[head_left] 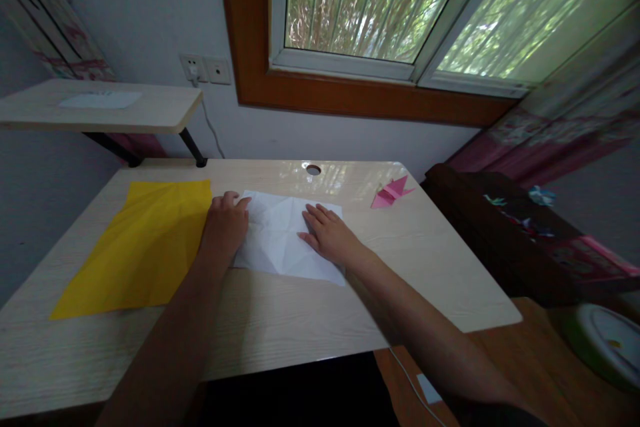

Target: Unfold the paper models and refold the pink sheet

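A creased sheet of white paper [274, 233] lies unfolded on the light wooden desk, with fold lines crossing it. At its left edge rests my left hand [226, 223], its fingers loosely bent and the thumb apart, lying over the paper's upper left side. My right hand [327, 233] lies palm down on the right half of the sheet, fingers stretched out and spread. Just left of my left hand is a large yellow sheet of paper [145, 247], partly covered by my left forearm. A pink folded paper figure [391, 193] sits near the desk's far right corner.
The desk [280, 320] has a round cable hole [313, 170] at the back. A raised shelf [165, 107] on black legs carries a white paper [100, 100] at the left. Beyond the right edge stands dark brown furniture [480, 220] with small items on it.
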